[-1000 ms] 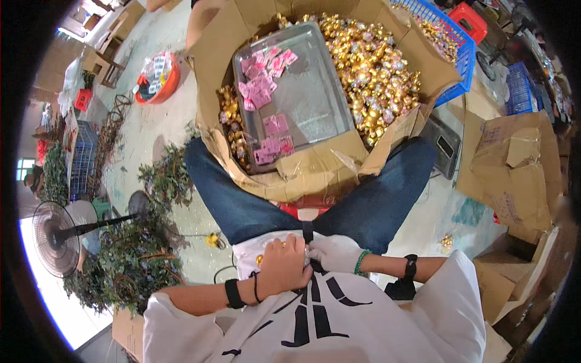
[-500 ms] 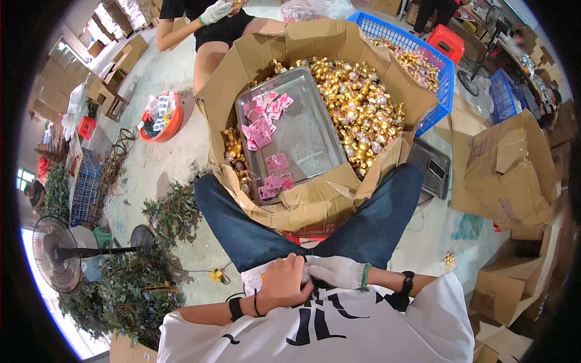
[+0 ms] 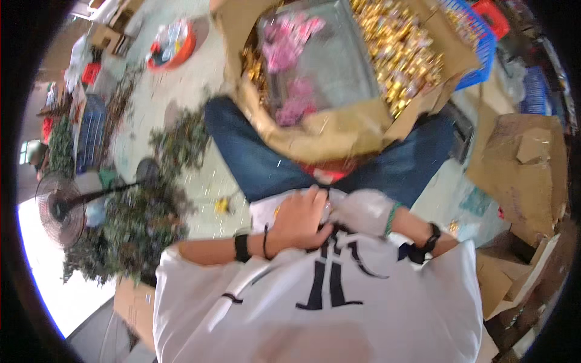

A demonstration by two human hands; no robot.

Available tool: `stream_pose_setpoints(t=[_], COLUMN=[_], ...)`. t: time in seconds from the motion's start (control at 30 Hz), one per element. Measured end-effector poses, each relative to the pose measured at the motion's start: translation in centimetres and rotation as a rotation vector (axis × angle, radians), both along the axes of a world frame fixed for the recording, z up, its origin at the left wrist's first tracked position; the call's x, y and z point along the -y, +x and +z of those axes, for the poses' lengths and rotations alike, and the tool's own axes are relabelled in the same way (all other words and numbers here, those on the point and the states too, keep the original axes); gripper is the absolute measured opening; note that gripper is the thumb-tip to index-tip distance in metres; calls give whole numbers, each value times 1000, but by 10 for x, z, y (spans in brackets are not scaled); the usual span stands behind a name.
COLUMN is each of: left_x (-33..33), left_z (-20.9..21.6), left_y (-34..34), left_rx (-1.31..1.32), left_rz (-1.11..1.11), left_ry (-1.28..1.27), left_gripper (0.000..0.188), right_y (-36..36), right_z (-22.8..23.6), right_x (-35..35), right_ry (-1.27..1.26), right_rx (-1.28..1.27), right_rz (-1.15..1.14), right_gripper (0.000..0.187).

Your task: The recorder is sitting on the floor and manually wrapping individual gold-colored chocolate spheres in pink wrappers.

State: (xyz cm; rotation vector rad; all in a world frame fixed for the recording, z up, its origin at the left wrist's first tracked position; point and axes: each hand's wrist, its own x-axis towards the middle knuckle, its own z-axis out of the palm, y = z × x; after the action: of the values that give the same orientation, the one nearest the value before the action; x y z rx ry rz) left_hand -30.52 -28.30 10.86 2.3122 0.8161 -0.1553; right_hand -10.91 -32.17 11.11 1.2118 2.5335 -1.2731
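Note:
At my waist, against the white shirt (image 3: 327, 266), my two hands meet. My left hand (image 3: 299, 219) is bare, its fingers curled and pressed together against the other hand's fingertips. A white knit glove covers my right hand (image 3: 363, 212), which is also closed, with fingers pointing left. A small pale, shiny spot shows between them; whatever they hold is hidden and blurred. Beyond my knees stands an open cardboard box (image 3: 339, 134) full of gold ornaments (image 3: 402, 57). A grey metal tray (image 3: 345, 66) rests in it, bearing pink cards (image 3: 284, 45).
A blue plastic crate (image 3: 482, 57) is behind the box on the right. Left of my legs lie leafy garlands (image 3: 181, 139), a standing fan (image 3: 63, 209) and an orange tub (image 3: 181, 57). Cardboard (image 3: 523, 175) leans at right, near a dark tray (image 3: 463, 130).
The view has tipped downward and blurred, so the box sits higher and the person across is out of the picture. My hands remain together at my waist.

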Motion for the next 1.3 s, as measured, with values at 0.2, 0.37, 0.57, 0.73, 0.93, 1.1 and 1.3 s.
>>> stream_pose_setpoints(t=[0.2,0.37,0.57,0.73,0.93,1.1,1.3], left_x=[-2,0,4,3,3,6,5], left_z=[8,5,10,11,9,6,4], left_y=[2,0,2,4,7,2,2], left_rx=[33,87,10,22,49,118,141], left_rz=[53,34,-93,-102,-79,-5,17], left_ry=[12,74,163,196,176,142,130], left_gripper=[49,53,56,53,51,52,53], right_y=[-3,-8,1,0,-7,-7,-4], right_z=[-11,-11,-9,-4,7,0,-9], right_x=[10,18,15,17,25,31,25], right_ry=[-146,-107,-162,-83,-216,-58,-8], right_rx=[-140,-168,-262,-291,-197,-289,-173], right_rz=[-350,-551,-388,-413,-545,-662,-420], right_gripper=[30,26,20,22,22,21,23])
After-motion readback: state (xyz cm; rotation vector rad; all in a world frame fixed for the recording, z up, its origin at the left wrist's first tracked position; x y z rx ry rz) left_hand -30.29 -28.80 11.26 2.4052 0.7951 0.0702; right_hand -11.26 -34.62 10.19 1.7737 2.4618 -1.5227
